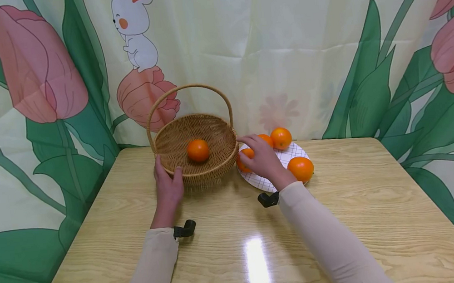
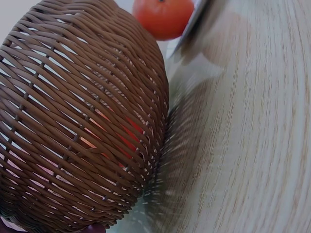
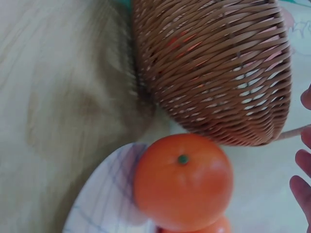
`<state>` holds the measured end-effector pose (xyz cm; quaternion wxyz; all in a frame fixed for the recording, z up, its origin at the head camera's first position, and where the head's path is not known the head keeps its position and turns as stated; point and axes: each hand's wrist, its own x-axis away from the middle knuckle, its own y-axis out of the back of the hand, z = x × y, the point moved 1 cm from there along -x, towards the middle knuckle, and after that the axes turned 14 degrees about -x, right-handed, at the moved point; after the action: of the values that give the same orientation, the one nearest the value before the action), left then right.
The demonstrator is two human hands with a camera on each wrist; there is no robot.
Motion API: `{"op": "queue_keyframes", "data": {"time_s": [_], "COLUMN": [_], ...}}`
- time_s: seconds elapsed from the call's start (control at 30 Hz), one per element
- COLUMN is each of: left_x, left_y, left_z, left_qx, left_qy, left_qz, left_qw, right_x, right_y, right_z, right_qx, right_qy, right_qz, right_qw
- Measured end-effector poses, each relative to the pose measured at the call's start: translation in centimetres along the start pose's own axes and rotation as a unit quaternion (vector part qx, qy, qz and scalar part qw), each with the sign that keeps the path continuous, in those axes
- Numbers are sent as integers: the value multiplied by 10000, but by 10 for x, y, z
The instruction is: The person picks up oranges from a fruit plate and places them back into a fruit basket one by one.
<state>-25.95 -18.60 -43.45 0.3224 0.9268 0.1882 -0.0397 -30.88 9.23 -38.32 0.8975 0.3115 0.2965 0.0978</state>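
Observation:
A wicker basket (image 1: 213,172) with a tall arched handle stands at the back of the table, one orange (image 1: 198,151) inside it. My left hand (image 1: 168,183) holds its front left rim, thumb on the near edge. In the left wrist view the woven side (image 2: 82,121) fills the left half, and only a bit of finger shows at the bottom. To the right, my right hand (image 1: 264,158) hovers over a plate, fingers loosely extended toward the basket. Below it lies the leftmost plate orange (image 3: 183,182), apart from the fingers (image 3: 302,191) in the right wrist view.
The white checked plate (image 1: 260,183) bears several oranges, including one at its back (image 1: 281,138) and one at its right edge (image 1: 301,169). A printed curtain (image 1: 284,54) hangs behind the wooden table (image 1: 221,251). Light glares on the tabletop near the front.

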Motion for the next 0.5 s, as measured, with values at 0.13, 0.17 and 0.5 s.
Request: {"op": "queue_keyframes", "data": {"time_s": [0.13, 0.17, 0.5], "left_x": [0, 0, 0], "left_y": [1, 1, 1], "left_z": [-1, -1, -2], "left_qx": [0, 0, 26], "left_qy": [5, 7, 41], "left_qz": [-23, -24, 11], "left_qw": [10000, 10000, 10000], "right_x": [6, 8, 18], "right_y": [-2, -2, -5], "right_z": [-9, -10, -23], "right_qx": [39, 38, 85], "right_qy": [-194, -258, -823], "right_qz": [-3, 9, 252], "right_qw": [9998, 9997, 9963]}}
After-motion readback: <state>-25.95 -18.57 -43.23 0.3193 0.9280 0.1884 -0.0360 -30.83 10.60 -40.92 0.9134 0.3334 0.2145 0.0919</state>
